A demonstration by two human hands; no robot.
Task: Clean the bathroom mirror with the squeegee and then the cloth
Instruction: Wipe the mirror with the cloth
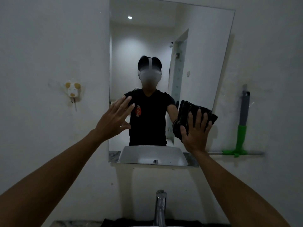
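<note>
Cloth step at the mirror [147, 46]

The right hand [196, 131] presses the cloth [188, 110] flat on the glass at 4 o'clock, fingers straight; left hand [113, 118] is wide, empty. Cloth looks soft, light: press its middle. Squeegee [241, 128] hangs at 3 o'clock.

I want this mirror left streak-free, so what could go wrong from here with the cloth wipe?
1. The left hand is raised with fingers spread near the mirror; touching the glass could leave fresh fingerprints.
2. The right hand presses the dark cloth with flat fingers, no grip around it, so it might slip off toward the sink.
3. The squeegee hangs just right of the mirror; a wide wipe could knock it loose.
</note>
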